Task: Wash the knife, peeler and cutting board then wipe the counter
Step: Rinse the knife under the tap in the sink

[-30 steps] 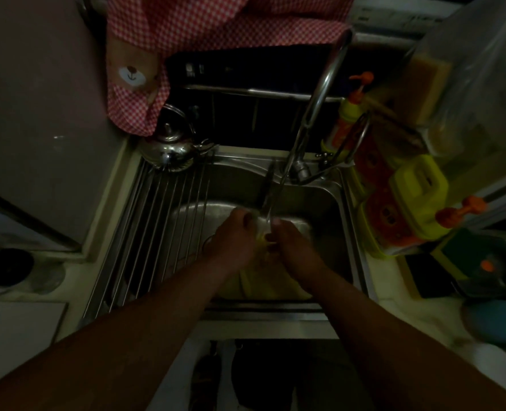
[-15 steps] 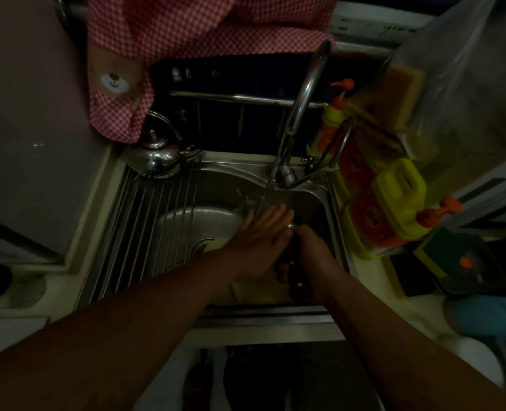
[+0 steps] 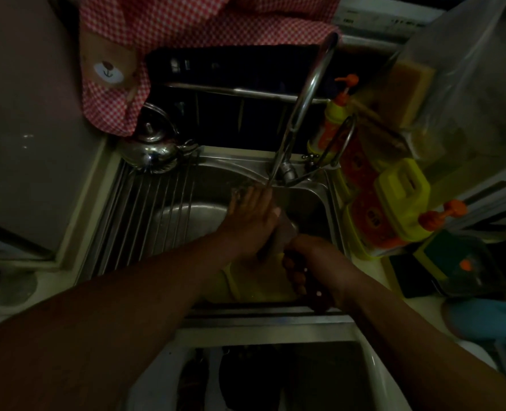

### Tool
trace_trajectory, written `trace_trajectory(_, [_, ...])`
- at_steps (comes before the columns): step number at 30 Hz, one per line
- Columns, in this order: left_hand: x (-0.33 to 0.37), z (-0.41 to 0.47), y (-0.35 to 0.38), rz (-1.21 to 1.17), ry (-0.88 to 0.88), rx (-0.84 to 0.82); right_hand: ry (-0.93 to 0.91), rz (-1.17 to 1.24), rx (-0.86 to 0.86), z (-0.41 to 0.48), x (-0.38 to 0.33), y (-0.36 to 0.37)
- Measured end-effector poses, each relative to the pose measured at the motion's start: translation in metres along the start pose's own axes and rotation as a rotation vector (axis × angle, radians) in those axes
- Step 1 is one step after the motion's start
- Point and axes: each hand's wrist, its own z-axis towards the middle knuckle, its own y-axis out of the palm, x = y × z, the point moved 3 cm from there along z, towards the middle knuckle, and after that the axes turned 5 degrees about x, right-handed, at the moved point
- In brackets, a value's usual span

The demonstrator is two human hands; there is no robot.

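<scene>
Head view: nearest, over the sink's front rim [image 3: 260, 314], the right hand [image 3: 308, 262] has its fingers wrapped tight round the dark riveted handle [image 3: 317, 295] of the knife [image 3: 285, 232], a broad blade that points away toward the faucet [image 3: 305, 99]. Under both hands, low in the basin, lies what looks like the yellow cutting board [image 3: 254, 287], though the light is too dim to be sure. Farther in, the left hand [image 3: 253, 221] lies flat on the blade with straight fingers, holding nothing, its fingertips under the running water. The main danger is that wet palm sliding off the flat onto the cutting edge. A slick handle could also twist in the grip and drop the blade onto the board or the fingers.
</scene>
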Motion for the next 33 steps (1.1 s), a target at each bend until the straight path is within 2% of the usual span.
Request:
trace_trajectory(2, [0.012, -0.017, 0.014, -0.025, 0.086, -0.039, -0.05, -0.011, 0.006, 0.006, -0.005, 0.003])
trace_trajectory(4, [0.012, -0.025, 0.017, -0.083, 0.077, -0.056, -0.072, 0.003, -0.004, 0.01, -0.004, 0.004])
trace_trajectory(6, [-0.003, -0.025, 0.007, -0.055, 0.014, -0.067, -0.066, 0.014, -0.001, 0.008, 0.001, -0.001])
trace_trajectory(8, [-0.022, -0.022, -0.006, -0.1, -0.127, -0.051, -0.039, 0.038, 0.017, 0.005, 0.003, -0.009])
trace_trajectory(10, [-0.035, -0.028, -0.02, -0.37, -0.34, 0.031, 0.018, 0.049, 0.076, 0.009, 0.004, -0.017])
trace_trajectory(12, [-0.03, -0.04, -0.025, -0.771, -0.485, 0.029, 0.047, 0.095, 0.143, 0.017, 0.004, -0.019])
trace_trajectory(13, [-0.021, -0.048, -0.024, -0.903, -0.511, -0.044, 0.045, 0.116, 0.165, 0.021, 0.004, -0.017])
trace_trajectory(15, [-0.002, -0.06, -0.02, -1.024, -0.476, -0.163, 0.037, 0.118, 0.199, 0.027, 0.006, -0.01])
trace_trajectory(19, [0.016, -0.064, -0.009, -1.21, -0.475, -0.135, 0.014, 0.093, 0.245, 0.033, 0.014, 0.001])
trace_trajectory(24, [0.006, -0.064, -0.014, -1.258, -0.556, -0.096, 0.047, 0.137, 0.203, 0.03, 0.012, 0.007])
trace_trajectory(28, [-0.005, -0.069, -0.015, -1.209, -0.586, -0.085, 0.089, 0.148, 0.124, 0.02, 0.003, 0.014])
trace_trajectory(33, [-0.042, -0.066, 0.0, -0.938, -0.745, 0.159, 0.102, 0.05, 0.149, 0.023, -0.004, 0.02])
